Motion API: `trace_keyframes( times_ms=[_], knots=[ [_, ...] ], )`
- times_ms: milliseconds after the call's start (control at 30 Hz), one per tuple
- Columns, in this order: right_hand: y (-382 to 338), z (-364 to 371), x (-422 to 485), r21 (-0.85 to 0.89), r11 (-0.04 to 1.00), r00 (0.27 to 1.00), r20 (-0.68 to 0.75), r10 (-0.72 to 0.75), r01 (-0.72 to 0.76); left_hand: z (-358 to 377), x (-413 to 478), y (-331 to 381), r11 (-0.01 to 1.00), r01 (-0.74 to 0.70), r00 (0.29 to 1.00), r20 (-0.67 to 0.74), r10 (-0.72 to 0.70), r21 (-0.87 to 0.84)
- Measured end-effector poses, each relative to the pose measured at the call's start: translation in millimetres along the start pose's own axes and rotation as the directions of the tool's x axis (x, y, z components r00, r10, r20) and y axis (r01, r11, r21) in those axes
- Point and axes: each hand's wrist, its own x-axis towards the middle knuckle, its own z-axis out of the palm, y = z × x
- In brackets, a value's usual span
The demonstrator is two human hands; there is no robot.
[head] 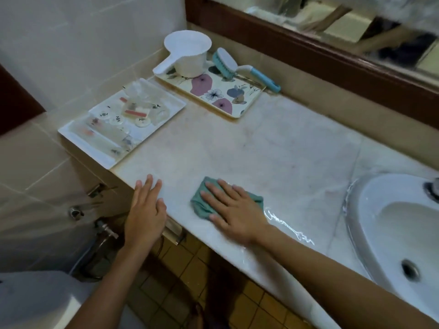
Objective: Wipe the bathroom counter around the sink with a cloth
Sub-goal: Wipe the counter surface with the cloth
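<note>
Right hand [234,210] flat, fingers spread, pressing the green cloth [202,205] near the counter [273,148] front edge left of the sink [384,224], left hand [147,210] flat at the edge; risk: a wide stroke shoves the white tray [78,141] overhanging the left end.

right hand [234,210] flat on green cloth [202,205] | left hand [146,210] flat on counter [261,143] edge

cloth [198,206]: teal green, plain
worktop [261,143]: pale cream marble, faint grey and pinkish veining
sink [370,193]: white
patterned tray [219,87]: cream with mauve blobs, grey-blue shapes, a line-drawn flower
plain tray [171,104]: white
dipper [192,58]: white
brush [224,61]: teal bristles, white back, light blue handle
mirror frame [308,60]: dark brown
floor [180,262]: ochre square tiles, dark grout
</note>
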Motion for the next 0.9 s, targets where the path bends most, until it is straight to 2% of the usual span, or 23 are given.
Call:
trace_keyframes(
  times_ms=[100,167,233,267,300,367,433,500,567,733,833,900],
  knots=[
    [43.1,-9.2,21.0,0.073,0.937,0.937,-0.058,0.345,-0.341,-2.7,3.9,-0.9,0.996,-0.006,0.997,0.078,-0.001,0.093],
    [63.0,-9.3,14.3,0.148,0.832,0.83,-0.089,0.55,-0.535,-4.9,5.8,5.6,0.995,0.046,0.994,0.097,-0.054,0.085],
    [57.5,-2.3,-9.7,0.195,0.722,0.716,-0.111,0.689,-0.664,-5.1,6.9,14.9,0.99,0.114,0.988,0.096,-0.122,0.085],
    [44.1,4.4,-29.1,0.196,0.696,0.688,-0.121,0.716,-0.691,-4.2,5.0,20.2,0.985,0.14,0.985,0.089,-0.149,0.103],
    [27.6,10.3,-53.3,0.176,0.714,0.702,-0.136,0.699,-0.677,-2.4,2.4,25.8,0.981,0.158,0.984,0.065,-0.166,0.11],
    [-3.6,19.1,-110.2,0.117,0.828,0.821,-0.117,0.559,-0.548,3.4,-4.2,39.1,0.986,0.147,0.989,0.0,-0.147,0.073],
    [-11.0,26.3,-167.7,0.044,0.911,0.909,-0.07,0.412,-0.41,13.8,-10.2,55.1,0.999,0.029,0.999,-0.044,-0.027,0.028],
    [8.1,26.6,-206.3,-0.009,0.918,0.917,-0.045,0.396,-0.397,25.4,-7.1,69.4,0.996,-0.092,0.995,-0.037,0.093,0.009],
    [38.0,22.8,-217.2,-0.013,0.87,0.869,-0.039,0.493,-0.493,35.5,1.7,78.4,0.987,-0.162,0.987,-0.007,0.162,0.01],
    [94.8,11.1,-154.7,0.073,0.661,0.654,-0.096,0.75,-0.747,53.9,9.0,79.1,0.969,-0.205,0.975,-0.054,0.214,0.139],
    [122.0,0.8,-89.9,0.135,0.553,0.54,-0.12,0.833,-0.823,58.5,10.1,77.2,0.97,-0.194,0.975,-0.08,0.207,0.148],
    [128.8,-7.5,-44.6,0.192,0.518,0.508,-0.101,0.855,-0.834,59.5,11.5,75.9,0.971,-0.189,0.974,-0.097,0.205,0.147]
  ],
)
